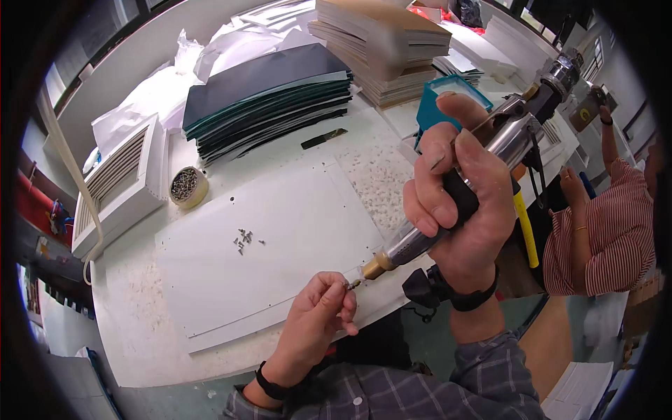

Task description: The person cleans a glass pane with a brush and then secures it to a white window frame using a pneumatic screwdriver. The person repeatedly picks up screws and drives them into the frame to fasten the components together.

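My right hand (458, 189) is wrapped round a metal pneumatic screwdriver (413, 243), which slants down to the left with its brass nose and bit low. At the bit's tip, the fingers of my left hand (325, 304) pinch a small screw (350, 285). Both hands are above the near edge of a white panel (280, 203) that lies on the table and has a few small holes. A little heap of screws (243, 241) rests on the panel, left of my hands. Further left stands a round tub (187, 187) full of screws.
Behind the panel are a stack of dark green sheets (269, 91) and a stack of tan boards (378, 42). A white louvred frame (126, 185) stands at the left. A blue-green bin (437, 105) and a yellow handle (525, 227) are at the right, near a person in stripes (602, 231).
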### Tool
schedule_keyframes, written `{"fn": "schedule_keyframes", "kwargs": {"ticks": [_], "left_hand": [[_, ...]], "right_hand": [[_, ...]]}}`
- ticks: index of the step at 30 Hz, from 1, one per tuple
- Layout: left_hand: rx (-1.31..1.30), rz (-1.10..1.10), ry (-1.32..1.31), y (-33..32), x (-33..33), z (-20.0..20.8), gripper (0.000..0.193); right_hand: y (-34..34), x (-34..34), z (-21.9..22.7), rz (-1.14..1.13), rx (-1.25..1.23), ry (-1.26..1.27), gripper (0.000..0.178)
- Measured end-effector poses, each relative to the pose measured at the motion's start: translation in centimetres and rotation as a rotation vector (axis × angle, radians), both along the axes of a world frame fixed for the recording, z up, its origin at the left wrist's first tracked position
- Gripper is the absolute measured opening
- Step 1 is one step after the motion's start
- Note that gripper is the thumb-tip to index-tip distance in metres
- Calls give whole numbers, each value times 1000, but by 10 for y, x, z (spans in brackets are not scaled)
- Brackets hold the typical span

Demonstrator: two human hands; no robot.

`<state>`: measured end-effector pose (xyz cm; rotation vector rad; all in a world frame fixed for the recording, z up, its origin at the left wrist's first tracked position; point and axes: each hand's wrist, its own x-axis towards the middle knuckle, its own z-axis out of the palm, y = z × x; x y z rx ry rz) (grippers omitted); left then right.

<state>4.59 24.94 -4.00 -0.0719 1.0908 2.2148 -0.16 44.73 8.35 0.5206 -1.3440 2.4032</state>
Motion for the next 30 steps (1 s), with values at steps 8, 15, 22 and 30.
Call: {"fn": "schedule_keyframes", "kwargs": {"ticks": [8,15,22,30], "left_hand": [[54,-1,-31,2,2,0,19],[44,-24,-69,0,-1,3,18],[75,-19,-66,0,-2,-2,17],[-77,43,92,9,-4,-5,15]], "right_hand": [[4,-4,-2,32,-75,41,38],[2,-7,-6,45,-46,66,39],[2,-10,-9,76,-52,55,38],[4,-13,-4,57,73,29,41]]}}
